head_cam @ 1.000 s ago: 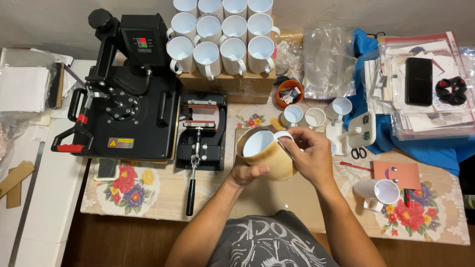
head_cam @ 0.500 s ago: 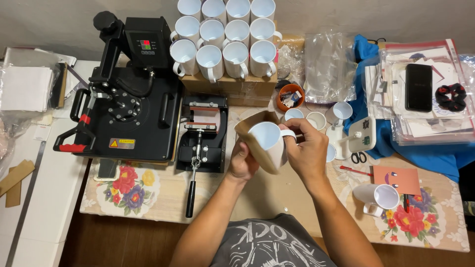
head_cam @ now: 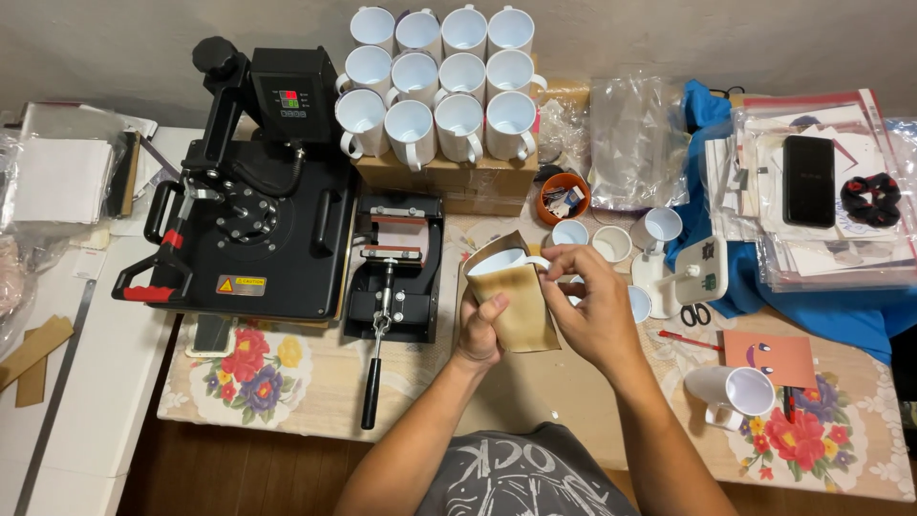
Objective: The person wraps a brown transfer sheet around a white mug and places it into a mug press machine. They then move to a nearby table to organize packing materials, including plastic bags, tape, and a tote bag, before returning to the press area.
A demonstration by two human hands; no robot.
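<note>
Head view: person at a floral-cloth table (head_cam: 287,401), both hands on one mug.
Mug: white mug (head_cam: 506,287) wrapped in tan paper, centre of frame, just right of the small black mug press (head_cam: 396,268).
Left hand (head_cam: 480,330): fingers clamped round the wrap from below.
Right hand (head_cam: 587,306): fingertips pinched together at the handle side.
Change: a second ago the mouth faced up at the camera; now it's tipped away, turned toward the press, so looks like the wrapping's about finished.
</note>
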